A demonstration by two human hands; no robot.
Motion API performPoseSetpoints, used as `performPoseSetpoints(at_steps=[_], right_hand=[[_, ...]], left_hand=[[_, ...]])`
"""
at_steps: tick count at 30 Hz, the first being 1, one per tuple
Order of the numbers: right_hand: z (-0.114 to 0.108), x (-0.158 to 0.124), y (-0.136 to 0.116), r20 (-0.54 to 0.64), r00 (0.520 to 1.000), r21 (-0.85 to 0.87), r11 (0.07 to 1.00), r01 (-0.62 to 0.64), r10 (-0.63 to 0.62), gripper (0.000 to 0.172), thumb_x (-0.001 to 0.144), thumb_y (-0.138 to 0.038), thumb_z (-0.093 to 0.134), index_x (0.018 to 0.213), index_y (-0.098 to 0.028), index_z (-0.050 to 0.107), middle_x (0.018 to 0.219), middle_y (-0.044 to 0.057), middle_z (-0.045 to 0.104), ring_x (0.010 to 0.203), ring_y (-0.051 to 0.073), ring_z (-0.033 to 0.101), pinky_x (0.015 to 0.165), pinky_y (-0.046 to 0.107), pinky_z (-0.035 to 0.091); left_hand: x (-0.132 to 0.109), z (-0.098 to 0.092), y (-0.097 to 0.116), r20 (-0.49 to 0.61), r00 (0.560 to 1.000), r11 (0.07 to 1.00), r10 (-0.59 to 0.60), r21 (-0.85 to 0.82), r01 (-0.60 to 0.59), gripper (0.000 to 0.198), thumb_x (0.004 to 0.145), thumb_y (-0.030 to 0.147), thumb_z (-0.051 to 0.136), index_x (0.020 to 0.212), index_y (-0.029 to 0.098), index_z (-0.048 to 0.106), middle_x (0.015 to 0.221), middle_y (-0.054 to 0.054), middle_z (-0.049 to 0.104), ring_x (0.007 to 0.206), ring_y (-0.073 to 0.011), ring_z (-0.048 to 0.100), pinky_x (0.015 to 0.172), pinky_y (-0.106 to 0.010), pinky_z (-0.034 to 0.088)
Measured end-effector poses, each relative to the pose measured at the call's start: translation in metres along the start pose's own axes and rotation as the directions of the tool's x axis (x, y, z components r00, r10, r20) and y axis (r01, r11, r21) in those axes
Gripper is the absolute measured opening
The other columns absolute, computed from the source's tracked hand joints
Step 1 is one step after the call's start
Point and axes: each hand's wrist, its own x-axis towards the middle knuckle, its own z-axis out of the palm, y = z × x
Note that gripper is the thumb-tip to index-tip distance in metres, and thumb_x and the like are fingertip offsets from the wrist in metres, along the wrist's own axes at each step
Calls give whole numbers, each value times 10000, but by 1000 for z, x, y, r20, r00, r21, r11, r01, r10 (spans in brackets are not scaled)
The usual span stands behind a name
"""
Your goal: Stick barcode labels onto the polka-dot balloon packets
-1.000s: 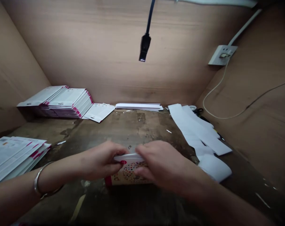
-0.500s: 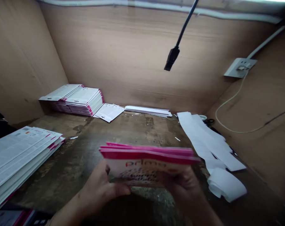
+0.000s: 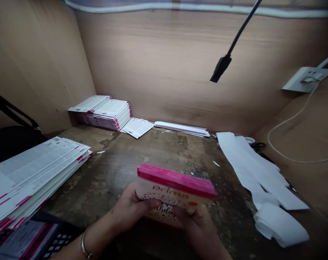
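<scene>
A stack of printed card packs (image 3: 177, 189), white with pink top edges and "happy birthday" lettering, is held upright above the table, tilted slightly down to the right. My left hand (image 3: 135, 207) grips its left side, thumb across the front. Around the right side my right hand (image 3: 195, 220) is closed, its thumb also on the front face. The fingers behind the stack are hidden. A metal bangle (image 3: 84, 245) circles my left wrist.
Piles of similar packs stand at the back left (image 3: 109, 112) and near left (image 3: 39, 169). A dark plastic basket (image 3: 62, 238) sits below. An unrolled white paper strip (image 3: 242, 169) lies to the right. A black cable connector (image 3: 220, 68) hangs overhead.
The stack's pink edges, fanned and uneven before, now line up more evenly. My left thumb has come up onto its front. The view has swung left.
</scene>
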Motion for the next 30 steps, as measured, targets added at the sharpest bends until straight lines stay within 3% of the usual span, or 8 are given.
performPoseSetpoints(at_steps=[4,7,9,14,18,21,25,30], right_hand=[[3,18,-2,-2,975,261,941,-215,224,435,769,-448,671,1063,-133,616,1001,143,702,886,314,674,771,453,545],[0,33,12,-29,955,322,907,-272,296,474,697,-449,736,1010,-124,592,935,145,712,844,320,683,771,478,534],[-3,39,24,-40,941,311,899,-307,335,496,662,-449,757,995,-130,576,901,136,714,831,323,683,754,485,533],[-14,38,30,-170,951,-131,950,-282,259,459,718,-490,672,991,-130,588,923,131,702,846,313,672,730,456,529],[-30,35,8,-210,973,-789,570,-227,96,444,823,-389,565,1151,-89,550,1043,190,659,963,350,629,798,516,494],[-30,40,-2,-104,990,-949,308,-70,-92,494,865,-287,514,1302,-63,462,1333,219,481,1241,336,445,976,501,412],[-10,52,9,186,977,-934,290,209,-104,470,889,-195,457,1351,-109,439,1456,139,354,1356,259,288,1077,432,339],[3,56,28,279,960,-915,304,265,5,487,875,-188,474,1355,-109,440,1437,143,373,1353,292,285,1079,501,313]], left_hand=[[12,1,-9,-233,958,984,-170,9,177,547,743,328,680,1202,97,491,1128,-167,647,966,-279,648,821,-413,540],[15,-2,-24,-387,922,912,20,384,141,747,757,302,645,1394,165,280,1411,-196,403,1223,-305,486,969,-471,450],[13,-3,-33,-259,959,721,117,686,98,715,785,311,611,1418,221,289,1520,-155,208,1370,-320,254,1081,-516,297],[12,1,-43,-20,995,398,-94,916,56,589,890,396,440,1421,171,323,1523,-166,165,1401,-314,97,1111,-535,201],[13,5,-46,-33,994,311,-104,948,64,593,883,393,454,1417,162,334,1516,-181,157,1391,-327,101,1104,-529,223],[12,6,-51,-42,998,274,-55,960,56,588,870,380,484,1404,166,362,1508,-203,166,1380,-345,121,1089,-537,254],[11,4,-60,-41,999,235,31,972,33,579,861,360,504,1389,155,385,1492,-233,192,1364,-356,190,1069,-537,296],[10,1,-68,-8,996,216,89,976,-11,562,854,314,505,1382,155,394,1481,-211,257,1352,-341,263,1058,-515,335]])
